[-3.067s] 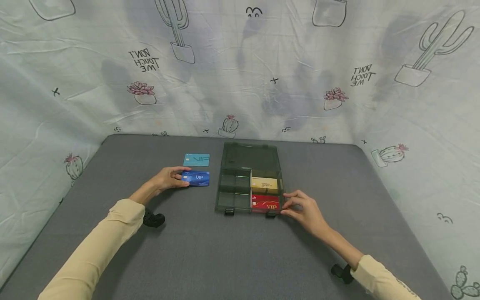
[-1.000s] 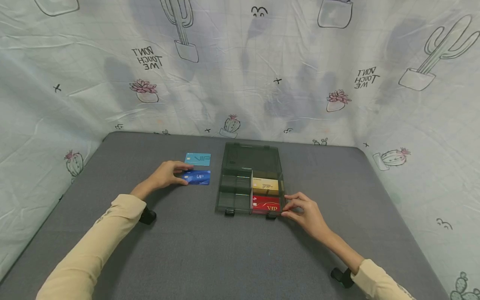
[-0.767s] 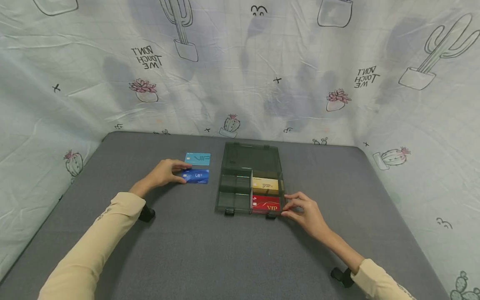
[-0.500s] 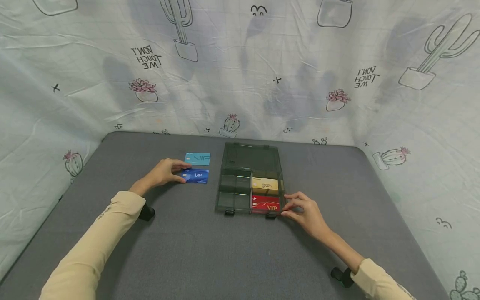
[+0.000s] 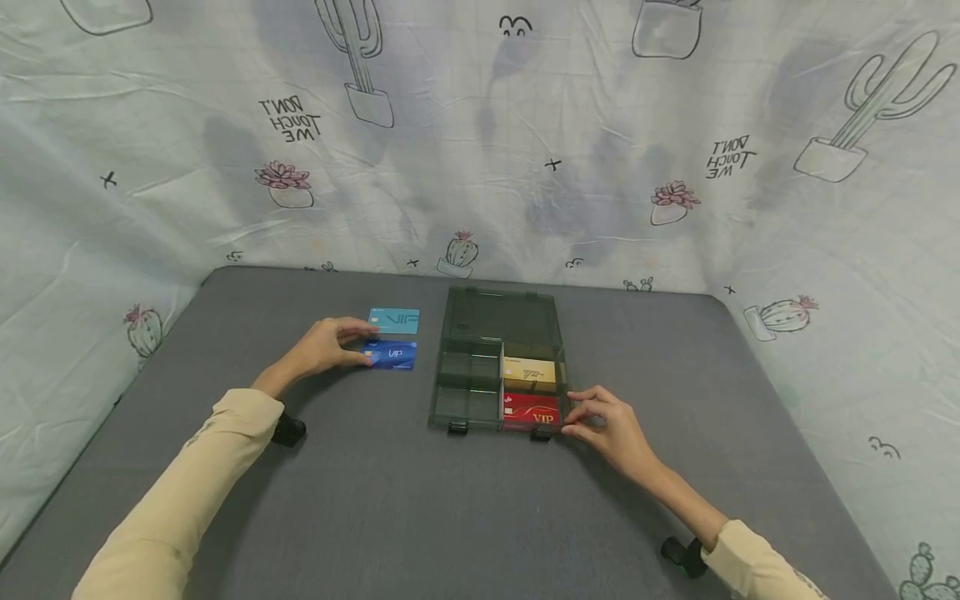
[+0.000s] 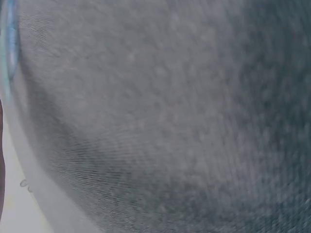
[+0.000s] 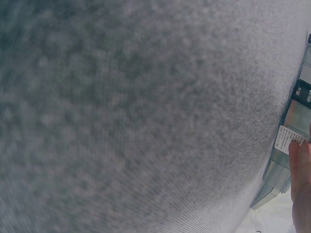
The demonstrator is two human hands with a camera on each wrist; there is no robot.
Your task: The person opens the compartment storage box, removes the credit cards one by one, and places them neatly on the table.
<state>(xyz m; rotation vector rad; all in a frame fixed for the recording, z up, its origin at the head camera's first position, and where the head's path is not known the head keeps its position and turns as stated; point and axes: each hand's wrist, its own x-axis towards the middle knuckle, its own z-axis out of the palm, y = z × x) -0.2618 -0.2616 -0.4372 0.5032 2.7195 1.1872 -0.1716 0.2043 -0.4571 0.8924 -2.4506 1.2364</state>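
Observation:
My left hand is at the left end of a blue VIP card on the grey table, its thumb and fingers pinching that end. Just beyond it lies a light-blue VIP card, near my fingertips. To the right sits a dark translucent compartment box, its lid folded back. A gold card and a red VIP card are in its right compartments. Against the box's right side rest the fingertips of my right hand. In the right wrist view they touch near a white label.
Two latches stick out from the box's front edge. The grey table runs up to a patterned cloth backdrop. Black devices are worn at both wrists. The left wrist view shows mostly blurred table.
My left hand has drawn back slightly to the left, and the blue card has shifted slightly left with it. My right hand and the box stay in place.

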